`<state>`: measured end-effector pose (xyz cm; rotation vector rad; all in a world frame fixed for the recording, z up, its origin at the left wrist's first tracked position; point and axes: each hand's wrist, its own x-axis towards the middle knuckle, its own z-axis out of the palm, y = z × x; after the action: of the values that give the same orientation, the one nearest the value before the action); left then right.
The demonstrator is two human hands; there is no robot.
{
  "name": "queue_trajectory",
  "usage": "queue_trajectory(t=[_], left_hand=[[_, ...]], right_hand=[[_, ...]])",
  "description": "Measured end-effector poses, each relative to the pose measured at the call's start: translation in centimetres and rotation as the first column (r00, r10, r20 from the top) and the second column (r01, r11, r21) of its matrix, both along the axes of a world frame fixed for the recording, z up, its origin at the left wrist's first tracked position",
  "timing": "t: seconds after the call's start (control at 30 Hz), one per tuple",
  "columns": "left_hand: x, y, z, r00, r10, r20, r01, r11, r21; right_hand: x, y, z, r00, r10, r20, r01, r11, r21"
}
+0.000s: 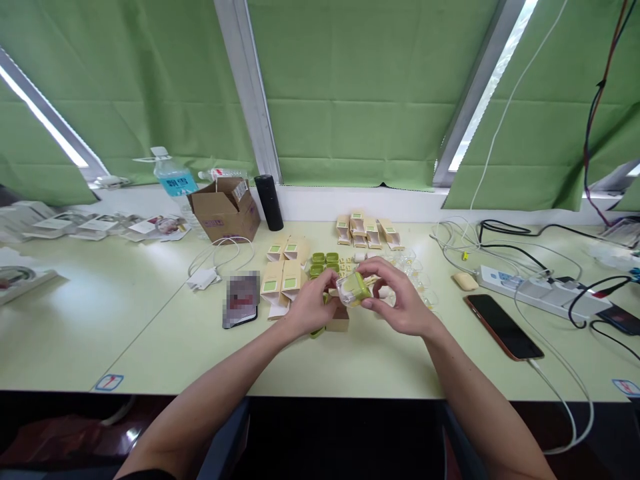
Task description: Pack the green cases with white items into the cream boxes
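Green-and-clear plastic case (353, 289) | left hand (313, 303) fingers gripping clear end | right hand (404, 304) pinching green end | step: two-handed handling | next: likely needs steady grips

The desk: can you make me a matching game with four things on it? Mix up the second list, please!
Things:
1. clear and green case
2. black cylinder
3. big bottle
4. power strip

Clues:
A. has a blue label
B. is long and white
C. is between the left hand and the right hand
D. stands just right of the brown cardboard box

Right pairs: 1-C, 2-D, 3-A, 4-B
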<state>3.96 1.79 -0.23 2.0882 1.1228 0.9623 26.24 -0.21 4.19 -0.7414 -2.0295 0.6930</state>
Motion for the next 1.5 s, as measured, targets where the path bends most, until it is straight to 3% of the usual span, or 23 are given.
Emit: queue_trajectory(t=[0.13,0.27,0.57,0.67,0.77,0.9,1.03,1.13,1.33,1.5], left_hand=[[-0.4,-0.1,0.8,0.998,0.054,-0.04,-0.054,0.999,0.008],[-0.6,0.3,0.4,1.0,0.005,-0.029,-0.004,0.999,0.052],[-0.8,1.0,-0.2,0.994,-0.039,0.105,0.046,0.996,-0.071],[-1.1,1.3,-0.2,0.991,-0.029,0.129,0.032,0.999,-0.02],[-1.5,1.5,-0.1,0.998,0.014,0.066,-0.019,0.998,0.065],[-1.9,1.9,-0.1,1.0,0.0,-0.022,0.003,0.989,0.149],[-2.1,2.1,0.0,1.0,0.013,-0.002,-0.013,0.983,0.182],[-2.1,2.1,0.1,1.0,0.012,0.003,-0.012,0.991,0.135],[-1.9,2.0,0.4,1.0,-0.012,-0.008,0.012,0.997,-0.074],[-1.8,2.0,0.3,0.999,-0.039,-0.009,0.038,0.995,-0.088]], right_hand=[[-1.9,-0.5,-1.2,0.998,0.056,0.007,-0.056,0.998,-0.014],[-2.6,-0.7,-1.8,0.991,0.106,0.079,-0.106,0.994,0.0],[-0.9,0.0,-1.7,0.968,-0.036,0.247,0.015,0.996,0.087],[-0.7,0.2,-1.6,0.962,-0.056,0.266,0.033,0.995,0.089],[-0.7,0.2,-1.6,0.951,-0.075,0.299,0.046,0.994,0.102],[-0.7,0.3,-1.8,0.938,-0.103,0.332,0.065,0.99,0.122],[-0.7,0.3,-1.9,0.929,-0.128,0.347,0.084,0.987,0.138],[-0.9,0.3,-2.2,0.925,-0.133,0.356,0.087,0.986,0.141],[-1.3,0.3,-2.5,0.906,-0.146,0.397,0.09,0.984,0.155],[-1.4,0.0,-2.3,0.863,-0.172,0.475,0.091,0.978,0.19]])
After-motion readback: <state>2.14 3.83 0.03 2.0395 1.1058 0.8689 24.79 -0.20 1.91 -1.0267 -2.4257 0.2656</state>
